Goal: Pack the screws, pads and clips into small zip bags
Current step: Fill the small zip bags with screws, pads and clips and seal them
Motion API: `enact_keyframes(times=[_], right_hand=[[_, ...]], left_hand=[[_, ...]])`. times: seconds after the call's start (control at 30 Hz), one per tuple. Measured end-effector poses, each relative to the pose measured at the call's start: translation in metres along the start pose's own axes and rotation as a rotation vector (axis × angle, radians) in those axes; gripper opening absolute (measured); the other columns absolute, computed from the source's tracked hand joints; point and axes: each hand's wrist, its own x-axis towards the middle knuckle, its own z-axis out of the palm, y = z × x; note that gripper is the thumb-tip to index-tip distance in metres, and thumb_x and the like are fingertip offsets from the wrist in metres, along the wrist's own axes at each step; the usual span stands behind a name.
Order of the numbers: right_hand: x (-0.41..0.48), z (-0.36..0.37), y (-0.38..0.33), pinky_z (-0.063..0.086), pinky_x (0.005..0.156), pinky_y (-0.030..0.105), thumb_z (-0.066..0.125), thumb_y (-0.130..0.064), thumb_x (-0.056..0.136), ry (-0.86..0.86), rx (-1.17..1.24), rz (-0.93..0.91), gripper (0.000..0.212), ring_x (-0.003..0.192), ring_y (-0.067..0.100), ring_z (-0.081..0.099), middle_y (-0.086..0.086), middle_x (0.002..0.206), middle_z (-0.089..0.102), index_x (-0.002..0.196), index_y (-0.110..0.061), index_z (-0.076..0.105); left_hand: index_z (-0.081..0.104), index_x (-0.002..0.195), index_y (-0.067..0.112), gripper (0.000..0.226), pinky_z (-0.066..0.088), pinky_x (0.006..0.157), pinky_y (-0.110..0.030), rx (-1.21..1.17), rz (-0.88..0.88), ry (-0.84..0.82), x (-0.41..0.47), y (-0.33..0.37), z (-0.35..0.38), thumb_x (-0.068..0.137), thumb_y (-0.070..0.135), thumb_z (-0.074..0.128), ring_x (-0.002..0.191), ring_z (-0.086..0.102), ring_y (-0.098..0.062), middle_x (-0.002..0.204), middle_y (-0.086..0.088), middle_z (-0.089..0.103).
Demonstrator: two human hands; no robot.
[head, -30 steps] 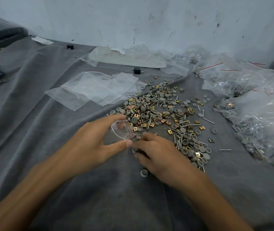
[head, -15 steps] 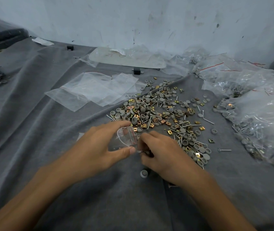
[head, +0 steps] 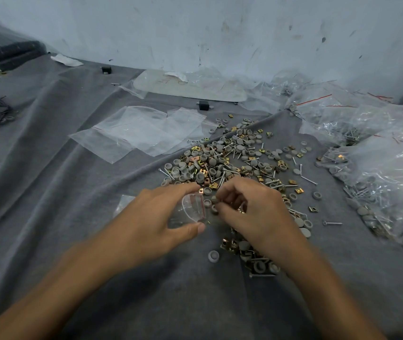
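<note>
One clear, red-striped zip bag (head: pixel 193 210) is being gripped by the left hand (head: pixel 155 223). The right hand (head: pixel 257 213) is pinching a grey pad (head: pixel 214 200).

Your left hand (head: pixel 156 217) and right hand (head: pixel 254 207) are bare, with plain fingers and knuckles. Your left forearm (head: pixel 55 285) and right forearm (head: pixel 323 290) are bare too, right to the bottom edge of the view, both slender and a little blurred. The thumbnail (head: pixel 199 227) on your left hand looks cut short.
</note>
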Motion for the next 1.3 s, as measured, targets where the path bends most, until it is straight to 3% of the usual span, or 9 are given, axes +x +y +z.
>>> enact_keyframes(times=[0.2,0.37,0.57,0.8,1.0,1.13,1.23,1.3], right_hand=[[-0.003,0.012,-0.010,0.056,0.065,0.026,0.078,-0.010,0.086,-0.059,0.267,0.004,0.015,0.075,0.011,0.067,-0.006,0.082,0.070,0.094,-0.022,0.072],[-0.003,0.010,-0.015,0.059,0.067,0.029,0.077,-0.002,0.087,-0.095,0.489,0.067,0.014,0.077,0.021,0.072,0.006,0.086,0.074,0.097,-0.011,0.073],[-0.004,0.010,-0.018,0.056,0.071,0.020,0.077,0.000,0.085,-0.103,0.596,0.121,0.015,0.077,0.007,0.071,-0.001,0.085,0.075,0.093,-0.012,0.072],[-0.003,0.012,-0.012,0.061,0.079,0.030,0.066,-0.002,0.093,-0.082,0.675,0.093,0.018,0.088,0.017,0.074,0.003,0.092,0.077,0.093,-0.018,0.073],[0.003,-0.001,-0.001,0.054,0.066,0.021,0.065,-0.015,0.088,0.004,0.656,0.113,0.016,0.077,0.007,0.069,0.001,0.089,0.075,0.089,-0.028,0.075],[0.002,-0.010,0.004,0.055,0.063,0.027,0.067,-0.009,0.094,0.014,0.469,0.116,0.020,0.076,0.011,0.067,-0.003,0.089,0.074,0.092,-0.028,0.074],[0.000,-0.017,0.005,0.054,0.073,0.024,0.073,-0.021,0.092,-0.227,0.231,0.081,0.016,0.084,0.006,0.066,-0.010,0.094,0.072,0.104,-0.031,0.074],[-0.004,-0.015,0.004,0.049,0.085,0.020,0.080,-0.037,0.085,-0.402,0.061,0.043,0.028,0.100,0.000,0.060,-0.015,0.102,0.068,0.111,-0.033,0.072]], left_hand=[[0.049,0.134,0.041,0.061,0.034,0.090,-0.006,-0.051,0.063,-0.016,0.001,0.004,0.002,0.080,0.066,0.058,0.115,0.054,0.006,0.126,0.023,0.062],[0.041,0.133,0.046,0.065,0.036,0.091,-0.004,-0.093,0.077,-0.017,0.002,0.004,0.001,0.075,0.062,0.065,0.114,0.053,0.011,0.132,0.027,0.052],[0.037,0.141,0.049,0.073,0.043,0.102,-0.030,-0.060,0.056,-0.036,0.001,0.003,0.002,0.076,0.062,0.067,0.122,0.048,0.010,0.133,0.028,0.055],[0.041,0.143,0.044,0.074,0.042,0.103,-0.029,-0.067,0.049,-0.030,0.002,0.004,0.001,0.077,0.066,0.064,0.122,0.047,0.009,0.136,0.027,0.056],[0.034,0.150,0.045,0.085,0.037,0.112,-0.030,-0.080,0.006,-0.006,0.000,-0.001,-0.003,0.074,0.071,0.062,0.135,0.043,0.000,0.147,0.025,0.048],[0.040,0.148,0.044,0.084,0.038,0.114,-0.027,-0.187,0.002,0.044,0.000,-0.005,-0.012,0.075,0.069,0.073,0.134,0.042,0.010,0.145,0.028,0.050],[0.047,0.143,0.044,0.077,0.042,0.106,-0.020,-0.288,-0.001,0.094,0.000,-0.007,-0.021,0.074,0.068,0.071,0.124,0.052,0.010,0.129,0.030,0.061],[0.051,0.138,0.044,0.069,0.043,0.100,-0.016,-0.349,-0.018,0.147,0.002,-0.007,-0.026,0.075,0.062,0.073,0.117,0.058,0.009,0.119,0.028,0.066]])
